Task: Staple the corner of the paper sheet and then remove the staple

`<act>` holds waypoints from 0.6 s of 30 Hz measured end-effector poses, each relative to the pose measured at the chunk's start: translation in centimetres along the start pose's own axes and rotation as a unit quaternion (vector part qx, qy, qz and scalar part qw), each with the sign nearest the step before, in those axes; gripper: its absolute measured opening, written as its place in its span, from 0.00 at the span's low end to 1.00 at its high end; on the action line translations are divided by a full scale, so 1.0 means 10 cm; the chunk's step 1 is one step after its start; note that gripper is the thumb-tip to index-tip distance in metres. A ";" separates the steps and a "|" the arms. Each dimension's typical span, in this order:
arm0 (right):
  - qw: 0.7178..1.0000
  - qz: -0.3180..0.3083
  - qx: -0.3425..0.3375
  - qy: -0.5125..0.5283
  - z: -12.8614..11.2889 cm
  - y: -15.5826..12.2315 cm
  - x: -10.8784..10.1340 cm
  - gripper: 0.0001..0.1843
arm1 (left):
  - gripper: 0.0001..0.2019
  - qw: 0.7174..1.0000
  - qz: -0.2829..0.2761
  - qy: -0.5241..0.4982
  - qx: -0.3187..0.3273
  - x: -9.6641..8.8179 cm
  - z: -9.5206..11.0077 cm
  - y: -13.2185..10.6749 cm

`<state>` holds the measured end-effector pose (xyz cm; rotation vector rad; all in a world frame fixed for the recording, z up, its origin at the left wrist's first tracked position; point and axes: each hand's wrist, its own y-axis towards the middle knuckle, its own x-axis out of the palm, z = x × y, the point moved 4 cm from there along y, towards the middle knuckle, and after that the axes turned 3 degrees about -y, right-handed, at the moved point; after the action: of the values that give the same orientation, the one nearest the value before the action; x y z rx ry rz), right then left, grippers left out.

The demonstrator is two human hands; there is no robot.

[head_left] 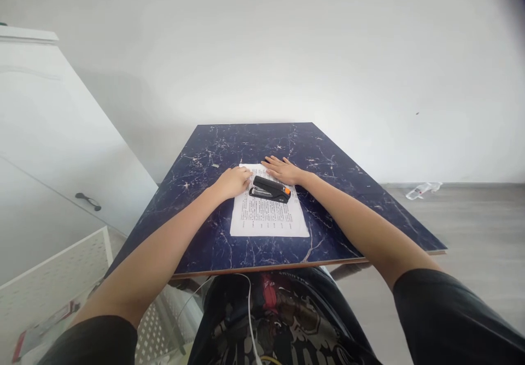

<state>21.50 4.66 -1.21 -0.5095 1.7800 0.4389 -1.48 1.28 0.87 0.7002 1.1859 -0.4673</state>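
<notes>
A printed sheet of paper (266, 217) lies on a dark blue marble-patterned table (205, 244). A black stapler (270, 189) with an orange tip rests across the upper part of the sheet. My left hand (234, 181) sits at the sheet's upper left corner with its fingers curled onto the paper, just left of the stapler. My right hand (284, 169) lies flat with fingers spread on the sheet's top edge, just behind the stapler.
A white cabinet (49, 151) with a dark handle (87, 201) stands to the left. A white perforated panel (53, 277) leans below it. A clear plastic bottle (422, 190) lies on the grey floor at right. A white wall is behind the table.
</notes>
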 end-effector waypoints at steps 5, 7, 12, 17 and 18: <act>1.000 0.002 -0.023 -0.005 0.08 0.07 0.02 0.38 | 0.12 1.000 0.013 -0.016 -0.004 -0.02 0.03 0.01; 1.000 0.002 -0.027 -0.004 0.08 0.09 0.02 0.37 | 0.11 1.000 0.016 -0.011 -0.010 0.00 0.03 0.01; 0.998 0.050 0.027 0.015 0.06 0.10 -0.03 0.41 | 0.12 0.998 0.005 0.070 -0.007 0.00 0.05 -0.02; 0.999 0.046 -0.026 0.000 -0.07 0.07 0.12 0.41 | 0.12 0.996 0.002 0.089 -0.011 0.00 0.10 -0.04; 0.998 0.042 -0.037 -0.010 -0.09 0.07 0.16 0.40 | 0.12 0.996 0.002 0.091 -0.012 0.00 0.11 -0.04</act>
<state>20.00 4.55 -2.49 -0.4818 1.7765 0.5696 -1.00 0.22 1.00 0.7360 1.3580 -0.3908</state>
